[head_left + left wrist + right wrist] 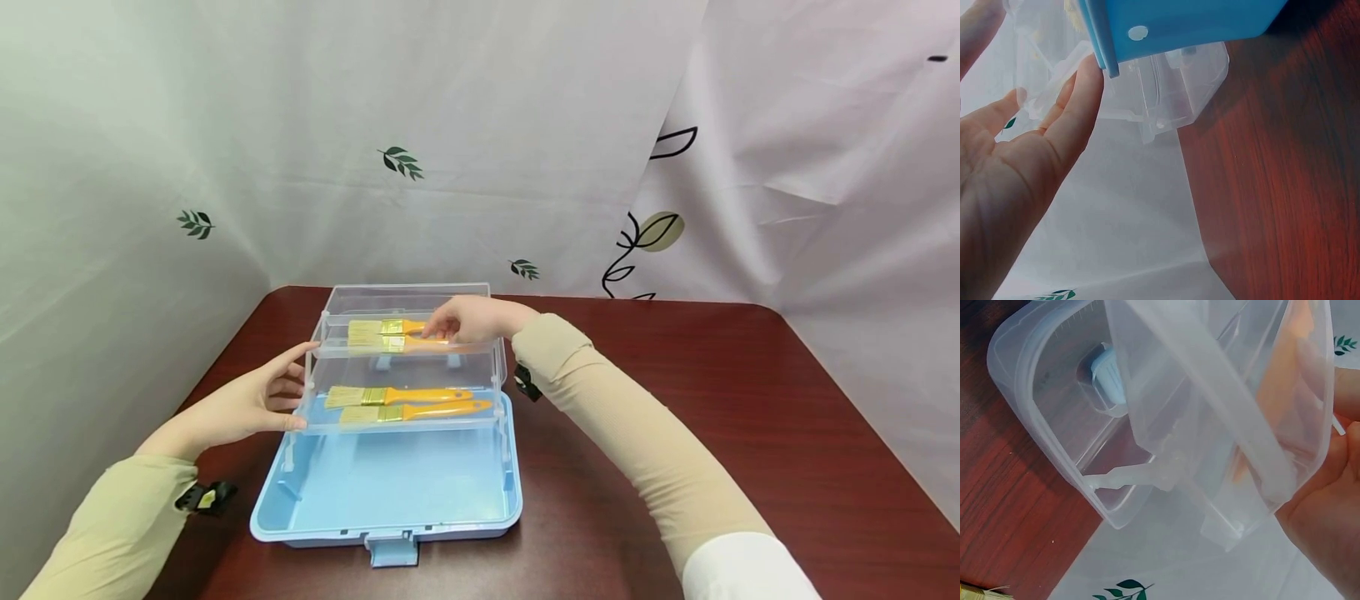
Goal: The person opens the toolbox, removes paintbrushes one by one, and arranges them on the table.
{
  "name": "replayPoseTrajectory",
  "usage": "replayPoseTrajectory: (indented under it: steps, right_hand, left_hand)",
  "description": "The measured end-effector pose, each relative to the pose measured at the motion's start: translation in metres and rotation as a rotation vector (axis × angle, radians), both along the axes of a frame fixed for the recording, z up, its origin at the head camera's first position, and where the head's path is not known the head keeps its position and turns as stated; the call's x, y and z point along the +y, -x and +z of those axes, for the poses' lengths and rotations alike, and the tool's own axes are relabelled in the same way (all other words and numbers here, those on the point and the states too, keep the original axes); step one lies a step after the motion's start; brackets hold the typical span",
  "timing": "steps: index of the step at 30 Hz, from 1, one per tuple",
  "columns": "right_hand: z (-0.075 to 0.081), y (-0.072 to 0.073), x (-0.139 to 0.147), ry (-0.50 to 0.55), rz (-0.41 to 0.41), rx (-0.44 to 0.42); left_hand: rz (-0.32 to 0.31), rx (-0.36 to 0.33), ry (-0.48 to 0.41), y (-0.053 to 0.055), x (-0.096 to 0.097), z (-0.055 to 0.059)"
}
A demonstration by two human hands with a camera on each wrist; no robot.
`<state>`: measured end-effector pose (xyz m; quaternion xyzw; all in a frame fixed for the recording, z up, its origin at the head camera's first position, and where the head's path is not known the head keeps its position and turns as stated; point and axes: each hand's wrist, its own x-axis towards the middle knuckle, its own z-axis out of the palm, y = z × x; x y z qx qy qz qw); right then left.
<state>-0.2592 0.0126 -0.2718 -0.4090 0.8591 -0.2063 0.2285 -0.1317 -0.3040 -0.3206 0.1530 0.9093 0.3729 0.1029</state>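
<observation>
Clear hinged trays (pixel 405 367) stand raised in steps over a light blue plastic box (pixel 397 492). Two paintbrushes with orange handles lie in the lower tray, one being the front paintbrush (pixel 442 410). Two more are in the upper tray, including an upper paintbrush (pixel 390 343). My right hand (pixel 476 318) reaches into the upper tray and pinches a handle there; its fingertips are partly hidden. At the trays' left side my left hand (pixel 240 404) is spread, thumb by the lower tray's front corner and a finger against the upper tray. An orange handle (pixel 1282 369) shows through the plastic.
The box stands on a dark red wooden table (pixel 675 400), its latch (pixel 393 550) hanging at the front. Behind the trays is a clear lid (pixel 1054 425). White cloth with leaf prints (pixel 465 167) surrounds the table. Bristles (pixel 982 592) show at one corner of the right wrist view.
</observation>
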Motion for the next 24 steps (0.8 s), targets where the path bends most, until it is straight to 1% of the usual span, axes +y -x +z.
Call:
replayPoseTrajectory:
  steps: [3,6,12,16,24]
  right_hand:
    - [-0.001,0.001,0.001,0.011,0.003,-0.024]
    - [0.0,0.001,0.001,0.0,0.015,-0.021]
    - [0.005,-0.001,-0.004,-0.08,0.039,0.052]
    - [0.007,-0.002,-0.008,-0.119,0.034,0.071]
    - [0.01,-0.003,-0.01,-0.152,0.002,0.053]
  left_hand:
    - [-0.001,0.0,0.0,0.0,0.0,0.0]
    - [-0.001,0.002,0.004,0.0,0.0,0.0]
    - [0.002,0.001,0.005,0.0,0.001,0.0]
    - [-0.002,0.005,0.007,0.001,0.001,0.0]
    - [-0.007,-0.001,0.008,0.0,0.002,0.001]
